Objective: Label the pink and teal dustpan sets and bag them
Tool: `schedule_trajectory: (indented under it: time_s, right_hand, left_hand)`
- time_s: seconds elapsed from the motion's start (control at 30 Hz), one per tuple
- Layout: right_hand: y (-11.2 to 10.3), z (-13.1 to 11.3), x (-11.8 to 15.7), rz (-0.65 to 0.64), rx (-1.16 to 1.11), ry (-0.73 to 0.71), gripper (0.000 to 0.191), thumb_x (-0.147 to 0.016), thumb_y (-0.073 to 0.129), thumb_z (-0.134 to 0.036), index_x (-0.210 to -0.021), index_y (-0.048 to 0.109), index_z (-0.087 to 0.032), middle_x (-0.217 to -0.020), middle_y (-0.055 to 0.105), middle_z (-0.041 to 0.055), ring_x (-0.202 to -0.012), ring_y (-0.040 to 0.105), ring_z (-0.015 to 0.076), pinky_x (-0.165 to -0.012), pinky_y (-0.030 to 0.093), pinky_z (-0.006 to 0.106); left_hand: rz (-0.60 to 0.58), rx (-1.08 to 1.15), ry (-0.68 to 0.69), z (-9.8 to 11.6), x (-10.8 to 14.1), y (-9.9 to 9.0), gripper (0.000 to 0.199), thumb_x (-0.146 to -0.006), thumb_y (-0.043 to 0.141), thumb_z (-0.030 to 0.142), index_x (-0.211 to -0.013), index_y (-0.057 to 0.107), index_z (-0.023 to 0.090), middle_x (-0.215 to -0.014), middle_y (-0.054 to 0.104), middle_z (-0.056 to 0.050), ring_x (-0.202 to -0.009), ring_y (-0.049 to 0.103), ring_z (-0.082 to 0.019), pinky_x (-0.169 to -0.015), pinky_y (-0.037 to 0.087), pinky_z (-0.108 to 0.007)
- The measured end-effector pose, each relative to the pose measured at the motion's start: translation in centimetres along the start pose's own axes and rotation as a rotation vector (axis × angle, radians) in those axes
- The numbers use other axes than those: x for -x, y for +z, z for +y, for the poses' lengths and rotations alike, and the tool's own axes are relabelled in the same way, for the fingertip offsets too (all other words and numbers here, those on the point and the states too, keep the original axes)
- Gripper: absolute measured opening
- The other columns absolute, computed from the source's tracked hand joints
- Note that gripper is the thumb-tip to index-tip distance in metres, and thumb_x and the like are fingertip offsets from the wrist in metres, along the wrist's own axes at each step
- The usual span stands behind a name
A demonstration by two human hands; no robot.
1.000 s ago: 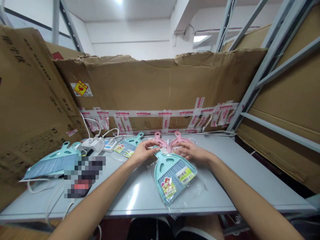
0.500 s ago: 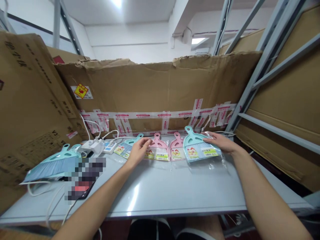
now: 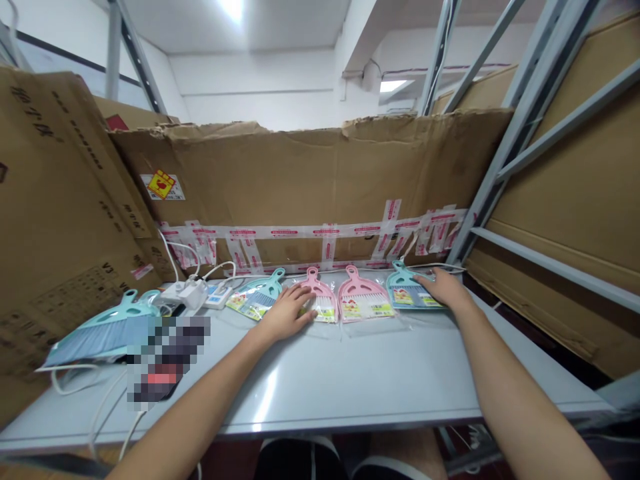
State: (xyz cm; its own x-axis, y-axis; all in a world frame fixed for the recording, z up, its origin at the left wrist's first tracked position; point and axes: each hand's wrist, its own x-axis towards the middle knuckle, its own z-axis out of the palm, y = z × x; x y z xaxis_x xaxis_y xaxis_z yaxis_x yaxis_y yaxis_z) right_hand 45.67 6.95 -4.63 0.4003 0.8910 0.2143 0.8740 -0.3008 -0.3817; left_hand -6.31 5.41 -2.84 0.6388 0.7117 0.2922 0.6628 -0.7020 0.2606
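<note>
A grey metal table (image 3: 350, 380) runs along a wall of torn cardboard (image 3: 300, 173) strapped with red-and-white tape (image 3: 320, 232), with steel shelving (image 3: 520, 147) at 2 o'clock. The hands are open and well apart. The left hand (image 3: 285, 315) lies flat, its fingertips at a bagged pink dustpan set (image 3: 323, 308) at 3 o'clock. The right hand (image 3: 445, 288) rests on a bagged teal dustpan set (image 3: 413, 295), and another pink set (image 3: 364, 300) lies between them.
</note>
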Motion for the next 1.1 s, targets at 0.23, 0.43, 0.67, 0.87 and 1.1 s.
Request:
schedule_trajectory:
  time_s: [0.23, 0.43, 0.67, 0.87, 1.1]
  right_hand:
    - [-0.3, 1.5, 0.6, 0.198, 0.081, -0.044, 0.089, -0.098, 0.071, -0.064, -0.162, 0.05, -0.005, -0.146, 0.066, 0.0349, -0.133, 0.065, 0.0477, -0.11, 0.05, 0.056]
    - [-0.4, -3.6, 2.0, 0.355, -0.042, -0.29, 0.062, -0.108, 0.051, -0.054, -0.149, 0.065, -0.009, -0.143, 0.065, 0.0283, -0.139, 0.055, 0.044, -0.121, 0.041, 0.057]
    - [3.2, -11.5, 6.4, -0.032, -0.22, -0.743, 0.073, -0.102, 0.061, -0.07, -0.158, 0.065, -0.025, -0.164, 0.059, 0.0178, -0.152, 0.05, 0.0408, -0.129, 0.039, 0.059]
    - [4.0, -13.1, 8.1, -0.18, -0.152, -0.726, 0.073, -0.107, 0.054, -0.07, -0.164, 0.06, -0.024, -0.166, 0.056, 0.0193, -0.149, 0.056, 0.0407, -0.126, 0.044, 0.056]
    - [3.8, -12.8, 7.8, -0.192, -0.16, -0.741, 0.074, -0.106, 0.055, -0.069, -0.163, 0.06, -0.022, -0.166, 0.055, 0.0209, -0.149, 0.057, 0.0403, -0.128, 0.043, 0.055]
  left_hand:
    - [0.003, 0.024, 0.015, 0.0, 0.0, -0.1, 0.056, -0.109, 0.058, 0.053, -0.157, 0.065, 0.026, -0.17, 0.056, -0.015, -0.164, 0.04, -0.042, -0.133, 0.03, -0.067]
    - [0.026, 0.006, 0.022, 0.1, 0.1, 0.2, 0.055, -0.11, 0.057, 0.051, -0.158, 0.065, 0.026, -0.168, 0.057, -0.015, -0.163, 0.042, -0.04, -0.134, 0.029, -0.065]
    - [0.045, 0.015, 0.04, 0.2, 0.2, 0.3, 0.054, -0.11, 0.058, 0.048, -0.159, 0.064, 0.026, -0.167, 0.059, -0.015, -0.16, 0.046, -0.038, -0.136, 0.026, -0.063]
    - [0.02, -0.003, 0.034, 0.4, 0.2, 0.2, 0.054, -0.111, 0.054, 0.048, -0.16, 0.061, 0.026, -0.167, 0.058, -0.015, -0.16, 0.047, -0.036, -0.137, 0.025, -0.063]
    - [0.033, 0.0, 0.044, 0.3, 0.3, 0.2, 0.053, -0.111, 0.055, 0.048, -0.159, 0.062, 0.027, -0.166, 0.059, -0.014, -0.16, 0.047, -0.036, -0.137, 0.026, -0.062]
